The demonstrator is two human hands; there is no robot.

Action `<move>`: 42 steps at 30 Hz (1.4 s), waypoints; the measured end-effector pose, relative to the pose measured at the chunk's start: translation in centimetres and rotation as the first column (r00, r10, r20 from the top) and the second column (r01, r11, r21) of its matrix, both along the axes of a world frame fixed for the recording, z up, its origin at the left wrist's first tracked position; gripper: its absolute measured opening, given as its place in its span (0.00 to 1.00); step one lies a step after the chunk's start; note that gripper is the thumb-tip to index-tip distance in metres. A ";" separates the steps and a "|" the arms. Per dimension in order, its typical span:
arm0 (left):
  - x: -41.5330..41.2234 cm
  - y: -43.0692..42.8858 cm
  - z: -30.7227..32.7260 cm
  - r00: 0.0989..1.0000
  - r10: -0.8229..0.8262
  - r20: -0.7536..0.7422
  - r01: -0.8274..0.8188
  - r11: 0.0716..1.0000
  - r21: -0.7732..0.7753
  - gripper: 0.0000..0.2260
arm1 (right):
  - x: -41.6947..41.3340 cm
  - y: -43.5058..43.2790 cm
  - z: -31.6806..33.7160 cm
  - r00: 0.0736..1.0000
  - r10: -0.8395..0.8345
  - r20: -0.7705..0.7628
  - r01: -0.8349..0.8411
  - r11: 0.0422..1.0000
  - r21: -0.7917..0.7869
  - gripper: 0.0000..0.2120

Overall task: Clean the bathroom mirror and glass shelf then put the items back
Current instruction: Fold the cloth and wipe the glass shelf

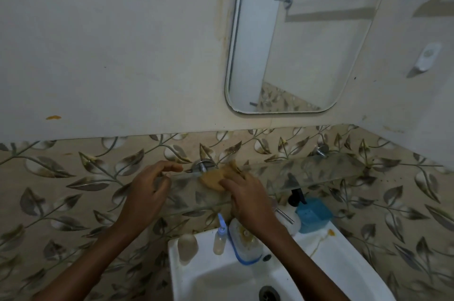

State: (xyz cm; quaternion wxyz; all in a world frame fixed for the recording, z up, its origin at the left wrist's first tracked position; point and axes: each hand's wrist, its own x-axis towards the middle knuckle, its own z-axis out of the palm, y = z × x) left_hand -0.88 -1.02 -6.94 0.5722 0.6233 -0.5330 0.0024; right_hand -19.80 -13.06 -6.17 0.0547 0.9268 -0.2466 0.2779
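Both hands work at the glass shelf (282,172) in the head view. Right hand (248,204) presses a tan cloth (213,177) flat onto the shelf's left part, fingers spread over it, close to a chrome bracket (202,165). Left hand (149,190) grips the shelf's left end, thumb above and fingers curled at the edge. Above, the mirror (294,37) hangs on the wall, reflecting a towel rail. Below the shelf, on the white sink's rim (339,239), stand a small clear bottle with a blue cap (220,236), a white tub with a blue band (245,241), what seems a dark-topped pump bottle (296,198) and a blue container (314,214). No label is legible.
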 end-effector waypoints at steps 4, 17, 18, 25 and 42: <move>0.4 -0.3 -0.1 1.000 -0.015 0.000 0.015 1.000 0.012 0.12 | -5.2 -1.5 -0.8 0.992 0.010 0.123 -0.010 1.000 0.002 0.16; -1.4 -2.9 0.6 0.984 -0.012 0.180 0.006 0.999 0.034 0.12 | -12.6 -17.2 2.1 0.827 -0.554 -0.099 0.557 0.781 0.282 0.18; -1.4 -2.8 0.6 0.984 -0.007 0.180 0.002 1.000 0.027 0.12 | -11.4 -16.8 2.2 0.849 -0.519 -0.100 0.522 0.797 0.304 0.18; -1.0 -2.9 0.1 0.981 0.022 0.192 -0.023 1.000 0.008 0.14 | -5.4 -7.5 0.8 0.998 -0.052 -0.024 0.056 0.967 0.250 0.23; -1.0 -3.0 -0.2 0.982 0.055 0.182 -0.065 0.997 0.049 0.12 | -20.5 -18.1 -1.2 0.800 -0.562 0.213 0.491 0.815 0.307 0.23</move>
